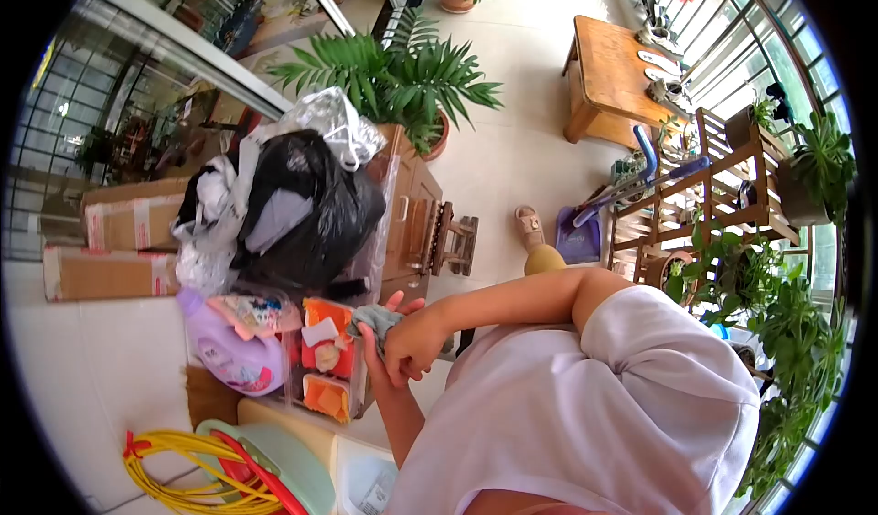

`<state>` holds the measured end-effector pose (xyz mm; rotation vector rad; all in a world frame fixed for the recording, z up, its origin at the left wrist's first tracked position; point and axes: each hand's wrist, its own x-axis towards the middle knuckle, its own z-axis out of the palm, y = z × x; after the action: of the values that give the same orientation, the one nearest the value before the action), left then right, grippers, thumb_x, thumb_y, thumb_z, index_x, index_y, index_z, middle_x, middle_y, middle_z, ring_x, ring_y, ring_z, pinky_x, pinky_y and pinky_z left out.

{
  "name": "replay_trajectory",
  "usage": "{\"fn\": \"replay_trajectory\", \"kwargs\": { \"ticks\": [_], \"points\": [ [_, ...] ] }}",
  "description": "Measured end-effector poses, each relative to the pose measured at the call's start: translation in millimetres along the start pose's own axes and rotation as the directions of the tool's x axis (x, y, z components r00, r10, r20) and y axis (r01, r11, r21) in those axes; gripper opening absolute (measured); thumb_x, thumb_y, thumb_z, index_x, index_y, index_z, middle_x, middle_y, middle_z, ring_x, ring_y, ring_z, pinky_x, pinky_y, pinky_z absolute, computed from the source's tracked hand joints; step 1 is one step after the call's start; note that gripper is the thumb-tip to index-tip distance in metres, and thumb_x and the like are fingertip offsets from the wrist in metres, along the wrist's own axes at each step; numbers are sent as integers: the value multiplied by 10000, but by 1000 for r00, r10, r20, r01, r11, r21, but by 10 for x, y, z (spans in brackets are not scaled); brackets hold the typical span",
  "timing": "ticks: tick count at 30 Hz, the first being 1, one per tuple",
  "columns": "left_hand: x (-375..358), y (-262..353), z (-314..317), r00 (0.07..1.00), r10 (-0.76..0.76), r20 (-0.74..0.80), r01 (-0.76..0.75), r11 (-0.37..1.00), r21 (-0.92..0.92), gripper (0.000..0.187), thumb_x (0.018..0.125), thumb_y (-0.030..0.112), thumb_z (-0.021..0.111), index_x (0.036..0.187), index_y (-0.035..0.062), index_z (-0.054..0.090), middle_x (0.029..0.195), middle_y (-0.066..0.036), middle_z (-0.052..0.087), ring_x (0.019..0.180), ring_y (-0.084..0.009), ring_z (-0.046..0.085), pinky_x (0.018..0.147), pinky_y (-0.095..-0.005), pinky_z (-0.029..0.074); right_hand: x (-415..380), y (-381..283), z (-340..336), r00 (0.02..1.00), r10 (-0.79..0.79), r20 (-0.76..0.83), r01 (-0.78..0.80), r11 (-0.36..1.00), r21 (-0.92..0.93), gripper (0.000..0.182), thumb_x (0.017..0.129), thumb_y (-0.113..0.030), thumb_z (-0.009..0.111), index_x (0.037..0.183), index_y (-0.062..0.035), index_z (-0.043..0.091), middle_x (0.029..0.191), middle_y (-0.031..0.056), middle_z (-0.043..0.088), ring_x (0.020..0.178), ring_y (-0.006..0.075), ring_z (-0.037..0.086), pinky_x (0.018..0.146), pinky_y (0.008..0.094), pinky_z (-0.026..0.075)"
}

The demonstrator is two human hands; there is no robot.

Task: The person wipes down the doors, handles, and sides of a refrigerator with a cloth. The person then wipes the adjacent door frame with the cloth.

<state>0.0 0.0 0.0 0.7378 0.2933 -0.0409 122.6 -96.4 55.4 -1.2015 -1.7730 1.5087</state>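
Note:
A crumpled grey cloth (373, 320) is held between my two hands, above the edge of a low cabinet. My left hand (375, 355) reaches up from below, with its thumb and fingers around the cloth. Across it lies my right hand (413, 343), its fingers curled and closed on the same cloth; part of the cloth is hidden under it. Just left of the hands are an orange-lined container (326, 316) and a second orange-lined container (326, 396). Between them a red container (340, 359) has small pale items in it.
A purple detergent bottle (233, 350), a black plastic bag (306, 199) and cardboard boxes (114, 273) crowd the left. A yellow hose (169, 446) lies by a green basin (297, 460). Beyond are a potted palm (402, 71), a wooden table (608, 71), a dustpan (579, 239) and plant racks (722, 186).

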Motion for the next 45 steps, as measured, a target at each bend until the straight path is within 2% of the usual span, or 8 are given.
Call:
{"fn": "replay_trajectory", "kwargs": {
  "ticks": [3, 15, 19, 21, 25, 29, 34, 45],
  "points": [
    [456, 78, 37, 1000, -12, 0, 12, 1000, -13, 759, 924, 623, 266, 1434, 60, 247, 1338, -323, 420, 1198, -360, 493, 1032, -433, 365, -297, 62, -419, 953, -262, -151, 260, 965, -30, 373, 744, 20, 536, 1078, -76, 672, 836, 71, 707, 772, 163, 675, 698, 307, 511],
    [3339, -310, 2115, 964, -161, 212, 191, 973, -130, 650, 944, 444, 369, 1393, -24, 334, 1368, -258, 434, 1262, -297, 438, 1065, -353, 331, -3168, 746, -1972, 828, 0, -561, 140, 968, 206, 416, 766, 97, 521, 1139, -45, 639, 852, 103, 700, 802, 153, 662, 731, 283, 515],
    [4053, -496, 2422, 911, -362, -198, 340, 930, -137, 523, 895, 468, 477, 1216, 66, 569, 1228, -49, 591, 1178, -194, 513, 1033, -355, 358, -3872, 889, -2256, 667, 53, -743, 207, 945, 253, 399, 740, 104, 508, 1090, -19, 655, 846, 96, 696, 768, 144, 661, 706, 278, 527],
    [4434, -637, 2300, 892, -436, 122, 453, 857, -246, 349, 902, 434, 517, 975, 123, 659, 945, -15, 663, 977, -122, 586, 887, -306, 450, -4154, 906, -2380, 528, 101, -843, 300, 907, 296, 422, 737, 130, 496, 1097, -21, 655, 863, 102, 685, 768, 146, 655, 715, 282, 538],
    [4934, -603, 2711, 882, -445, 158, 460, 884, -78, 463, 893, 490, 477, 1153, 124, 593, 1204, -30, 589, 1142, -202, 532, 963, -407, 415, -4464, 1129, -2675, 367, 57, -929, 491, 836, 245, 387, 806, 174, 472, 1112, 12, 644, 933, 102, 673, 858, 160, 642, 812, 301, 518],
    [5546, -486, 2888, 869, -423, 258, 417, 905, 79, 517, 918, 515, 473, 1234, 113, 550, 1185, -50, 600, 1135, -176, 541, 972, -384, 409, -4640, 1392, -3119, 433, 38, -901, 633, 699, 334, 314, 866, 81, 505, 1141, -12, 627, 951, 77, 682, 881, 143, 644, 795, 267, 515],
    [6461, -176, 2826, 823, -396, 406, 513, 825, -235, 529, 891, 498, 502, 1157, 47, 582, 1105, -88, 610, 1060, -190, 541, 957, -363, 394, -4889, 1838, -3882, 436, 183, -881, 697, 550, 460, 292, 858, 30, 546, 1138, -4, 620, 912, 127, 691, 847, 190, 679, 762, 298, 551],
    [7659, 1071, 2699, 987, 154, 43, -147, 980, -138, 523, 937, 419, 431, 1281, 28, 477, 1260, -120, 531, 1148, -243, 503, 1000, -384, 365, -4680, 2471, -6010, 561, 328, -760, 221, 826, 519, 198, 902, -73, 573, 1086, -48, 642, 960, 54, 687, 838, 119, 651, 746, 240, 498]
  ]
}}
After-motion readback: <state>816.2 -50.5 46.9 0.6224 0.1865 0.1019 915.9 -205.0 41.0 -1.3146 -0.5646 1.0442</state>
